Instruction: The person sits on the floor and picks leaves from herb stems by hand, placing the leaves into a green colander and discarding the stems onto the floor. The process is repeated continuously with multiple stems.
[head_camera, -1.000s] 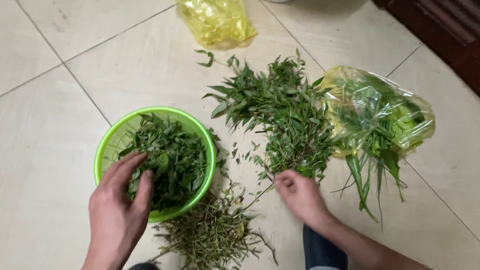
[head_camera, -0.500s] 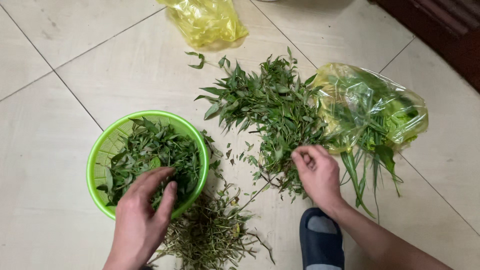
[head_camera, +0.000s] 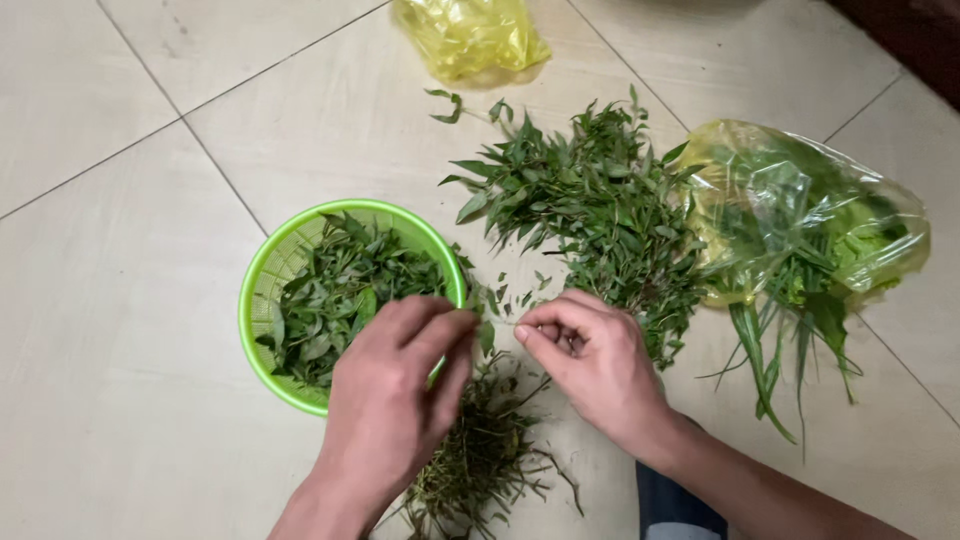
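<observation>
Obs., head view, looking down at a pale tiled floor (head_camera: 120, 330).

Left hand (head_camera: 395, 390): near centre, resting over the near right rim of a round bright-green plastic basket (head_camera: 262, 300). Fingers bent and drawn together, thumb and fingertips pinched at the left end of a thin green herb sprig (head_camera: 497, 322). Grip narrow; the rest of the palm is turned away, so I cannot tell whether it holds anything more.

Right hand (head_camera: 595, 365): just right of the left hand, fingers curled in, thumb and forefinger closed on the right end of the same sprig. The two hands nearly meet, and the sprig spans the small gap between them, just right of the basket's rim and above the floor.

Basket: left of centre, roughly filled with loose plucked green leaves (head_camera: 335, 295).

Heap of bare brownish-green stripped stems (head_camera: 480, 450): on the tiles near the viewer, under and between the two wrists, touching the basket's near right side.

Loose pile of unpicked leafy green herb branches (head_camera: 590, 210): far and right of the hands, spread on the floor; a few stray leaflets lie between it and the basket.

Clear yellow-tinted plastic bag (head_camera: 800, 200): at right, touching the pile's right edge, with long-bladed greens spilling from its near end.

Crumpled yellow plastic bag (head_camera: 470, 35): far centre, apart from the pile.

Dark slipper (head_camera: 670, 505): near edge, under the right forearm.
</observation>
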